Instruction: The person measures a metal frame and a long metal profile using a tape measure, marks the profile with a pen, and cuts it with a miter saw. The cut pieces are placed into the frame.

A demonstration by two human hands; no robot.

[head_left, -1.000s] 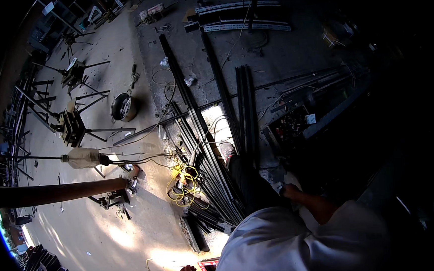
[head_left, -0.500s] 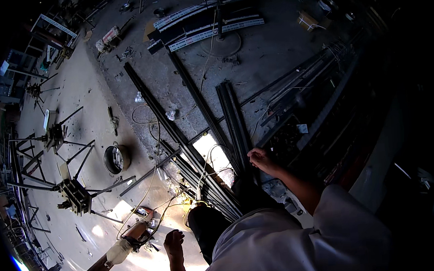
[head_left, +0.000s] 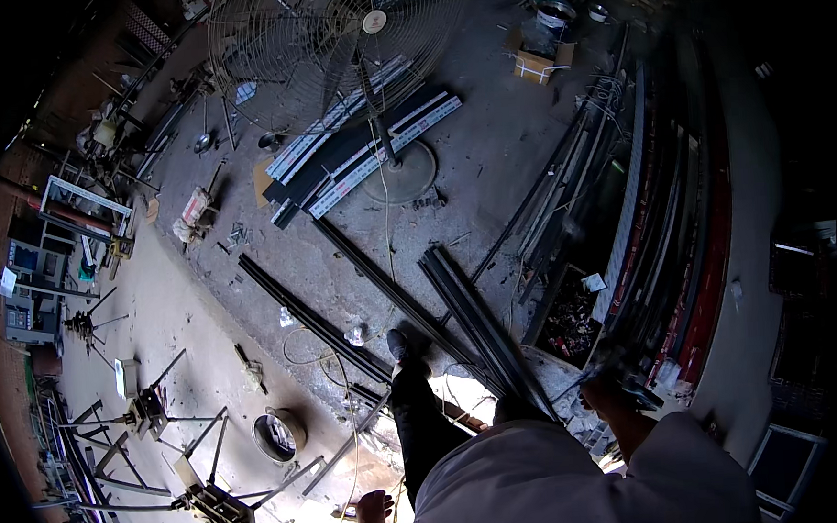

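Observation:
My left hand (head_left: 372,510) hangs low beside my body, fingers loosely bent and a little apart, with nothing seen in it. Out to the right, my right hand (head_left: 603,396) is in shadow; its fingers are too dark and blurred to read. A dark, tool-like shape (head_left: 641,394) shows beside that hand, and whether the two touch cannot be told. My shoe (head_left: 400,345) is set forward beside long dark metal profiles (head_left: 407,305) on the floor. Another bundle of dark profiles (head_left: 480,320) lies between my leg and my right hand.
A large caged standing fan (head_left: 399,172) stands ahead, near white-and-black strips (head_left: 383,158). Metal stands with splayed legs (head_left: 218,509) and a round metal tub (head_left: 281,435) are on the left. Long stacked bars (head_left: 645,276) and an open carton (head_left: 536,65) lie right. A thin cable (head_left: 354,457) crosses the floor.
The view has tilted up and shifted, bringing the fan and right-hand stacks into sight. One leg has stepped forward. My right hand has moved outward to the right; my left hand stays low.

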